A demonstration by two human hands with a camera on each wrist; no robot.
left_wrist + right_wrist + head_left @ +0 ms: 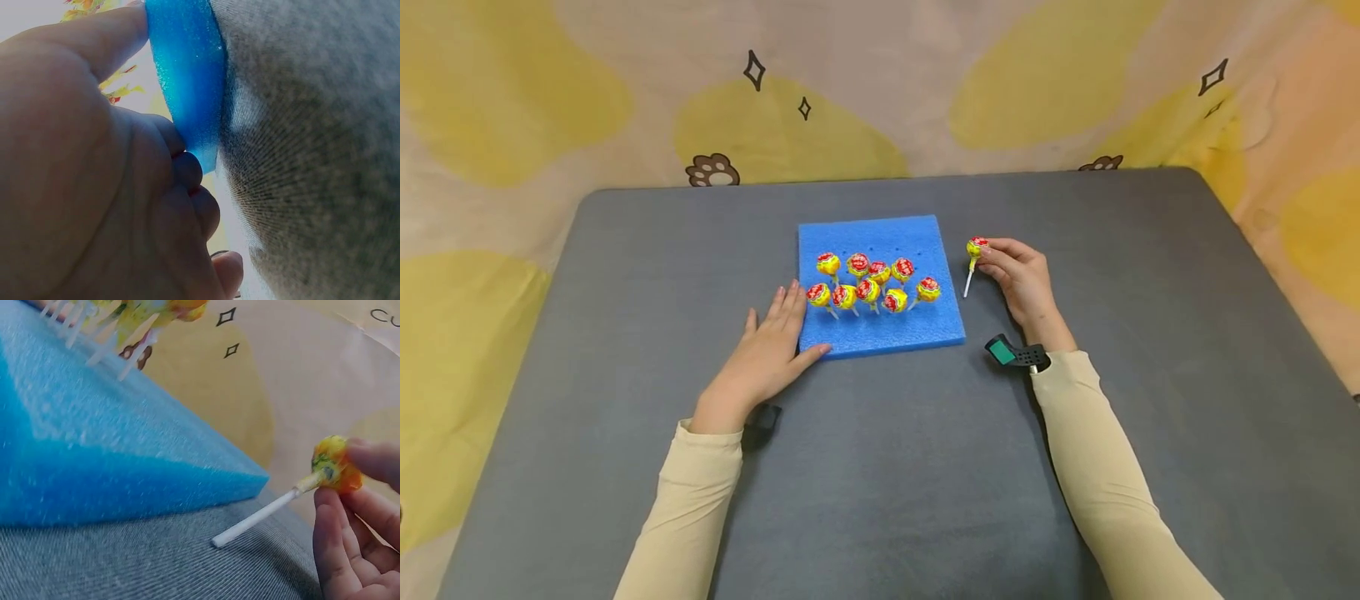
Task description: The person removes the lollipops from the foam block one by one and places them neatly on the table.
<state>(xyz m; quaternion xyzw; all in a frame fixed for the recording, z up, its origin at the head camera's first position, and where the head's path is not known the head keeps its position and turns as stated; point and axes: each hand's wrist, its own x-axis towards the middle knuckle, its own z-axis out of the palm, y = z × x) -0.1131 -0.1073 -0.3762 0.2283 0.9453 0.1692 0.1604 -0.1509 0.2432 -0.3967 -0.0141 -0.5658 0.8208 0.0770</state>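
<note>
My right hand [1018, 275] pinches a lollipop [976, 248] by its yellow and red wrapped head, just off the right side of a blue foam block [880, 333]. In the right wrist view the lollipop's white stick [256, 519] slants down and left, its tip low over the grey cloth. Several more wrapped lollipops [867, 290] stand in the foam by their sticks, some leaning. My left hand [763, 354] lies with straight fingers along the foam's left edge, thumb at the near left corner. In the left wrist view its fingers touch the foam's side [190, 81].
Small holes show in the far part of the foam. The grey table [880, 483] stretches around it on all sides. Behind the far edge hangs a patterned yellow and pink cloth [880, 83]. Each wrist wears a dark strap [1017, 353].
</note>
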